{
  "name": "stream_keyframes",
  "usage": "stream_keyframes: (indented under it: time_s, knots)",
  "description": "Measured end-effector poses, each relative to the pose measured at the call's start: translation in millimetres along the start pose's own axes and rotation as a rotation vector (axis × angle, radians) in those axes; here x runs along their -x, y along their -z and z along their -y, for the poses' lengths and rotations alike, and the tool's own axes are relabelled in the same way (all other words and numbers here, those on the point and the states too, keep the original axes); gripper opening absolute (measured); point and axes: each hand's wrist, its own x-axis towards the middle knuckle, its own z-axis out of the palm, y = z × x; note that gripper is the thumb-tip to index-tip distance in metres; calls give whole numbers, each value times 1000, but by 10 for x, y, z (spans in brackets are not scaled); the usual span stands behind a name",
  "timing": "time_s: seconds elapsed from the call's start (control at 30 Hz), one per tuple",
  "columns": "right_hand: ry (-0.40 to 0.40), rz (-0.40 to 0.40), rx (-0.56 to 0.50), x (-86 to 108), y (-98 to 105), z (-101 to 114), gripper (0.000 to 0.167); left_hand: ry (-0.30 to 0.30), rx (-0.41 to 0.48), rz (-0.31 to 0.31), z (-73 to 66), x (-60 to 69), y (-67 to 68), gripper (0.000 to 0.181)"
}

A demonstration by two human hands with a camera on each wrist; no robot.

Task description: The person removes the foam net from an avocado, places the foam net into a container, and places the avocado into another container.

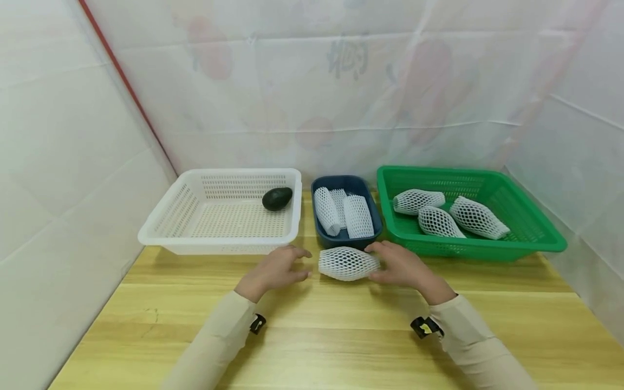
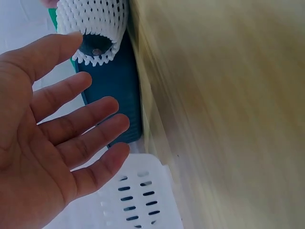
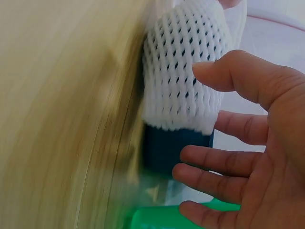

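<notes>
The right hand [image 1: 402, 266] is loosely spread, its thumb and forefinger parted on either side of the near end of a white, bulging foam-net sleeve [image 1: 348, 264]; whether they touch it cannot be told. The left hand [image 1: 278, 269] faces the sleeve's other end with its fingers apart, holding nothing. The sleeve lies on its side between the two hands, and a dark, rounded fruit [image 2: 94, 45] shows in its mouth on the left hand's side. All this is over a yellowish wood-grain tabletop [image 1: 336, 330]. Just beyond the sleeve stands a small, dark-blue plastic bin [image 1: 352, 182] with three flatter white foam-net sleeves [image 1: 359, 216] inside. Beyond the left hand is a white, slotted plastic basket [image 1: 219, 245], with a bare, dark-green, avocado-shaped fruit [image 1: 277, 199] toward its right end. Beyond the right hand, to its right, is a green plastic basket [image 1: 478, 249], where three swollen white net sleeves [image 1: 441, 222] lie together, dark through their mesh. Farthest from the hands, a pale, creased sheet [image 1: 292, 81] hangs behind the containers.
</notes>
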Motion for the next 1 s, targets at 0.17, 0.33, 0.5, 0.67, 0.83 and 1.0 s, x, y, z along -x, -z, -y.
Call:
stream_keyframes:
  time_s: [0.17,0.33,0.5,0.67,0.83,1.0]
  knots:
    - [-9,1,-4,27,29,-60,50,1,32,14,21,-109,-55,32]
    - [-7,12,-15,18,33,-85,49,-26,-5,16,29,-205,-144,24]
    - [-3,23,-44,-10,1,-110,47,19,-36,-9,-44,-267,-151,20]
    - [33,12,-63,-29,-39,-118,40,37,-15,-13,-93,-301,-137,28]
    - [50,-1,-65,-34,-71,-99,37,71,9,-5,-125,-334,-136,28]
    - [73,-5,-51,-53,-93,-57,33,79,-33,15,-149,-379,-146,33]
